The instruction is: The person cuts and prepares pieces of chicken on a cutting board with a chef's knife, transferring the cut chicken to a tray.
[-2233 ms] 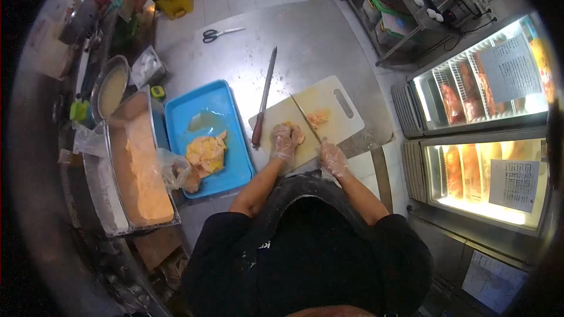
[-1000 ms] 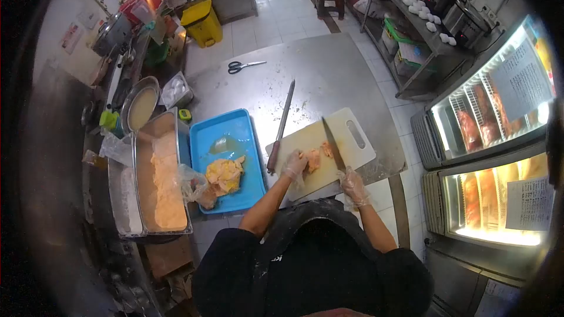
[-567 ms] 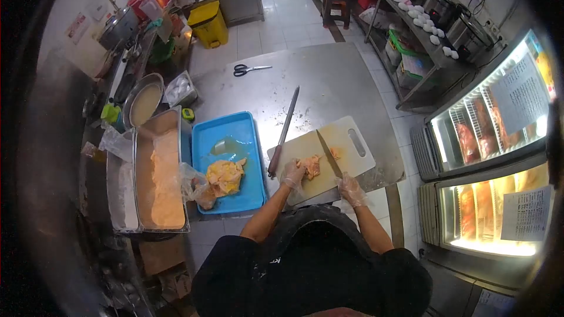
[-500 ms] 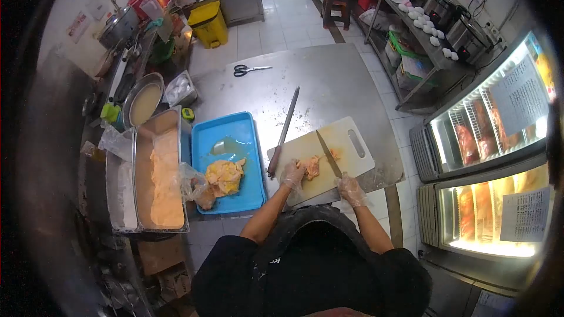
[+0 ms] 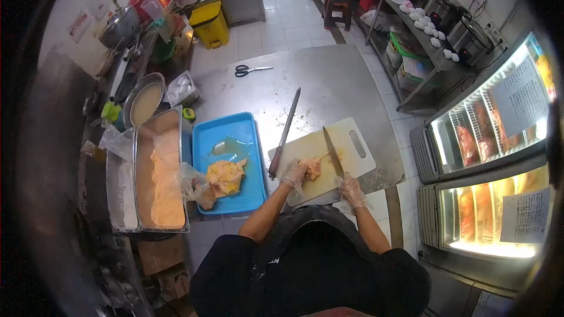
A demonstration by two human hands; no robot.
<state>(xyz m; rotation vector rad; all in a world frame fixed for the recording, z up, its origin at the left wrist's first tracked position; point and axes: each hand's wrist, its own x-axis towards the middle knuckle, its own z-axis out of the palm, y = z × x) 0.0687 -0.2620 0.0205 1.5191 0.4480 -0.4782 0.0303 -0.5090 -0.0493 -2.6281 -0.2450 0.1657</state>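
A white cutting board (image 5: 359,170) with a handle slot lies on the metal table near me. On it, my gloved left hand (image 5: 294,176) presses its fingers onto a piece of raw chicken meat (image 5: 312,168). A long knife (image 5: 332,149) is gripped at its handle by my gloved right hand (image 5: 351,189). Its blade slants away over the board, to the right of the meat, with the tip toward the far edge. Left of the board, a sharpening steel (image 5: 288,126) with a brown handle lies with its handle end by the board's corner.
A blue tray (image 5: 254,141) holds more raw chicken (image 5: 225,177) and a metal scoop (image 5: 220,148). Metal bins (image 5: 188,170) of orange and white powder stand left of it. Scissors (image 5: 252,70) lie at the table's far side. Lit display fridges (image 5: 432,141) flank the right.
The knife blade has swung slightly to the right, and it now covers the spot where small meat scraps lay. My left hand stays on the meat.
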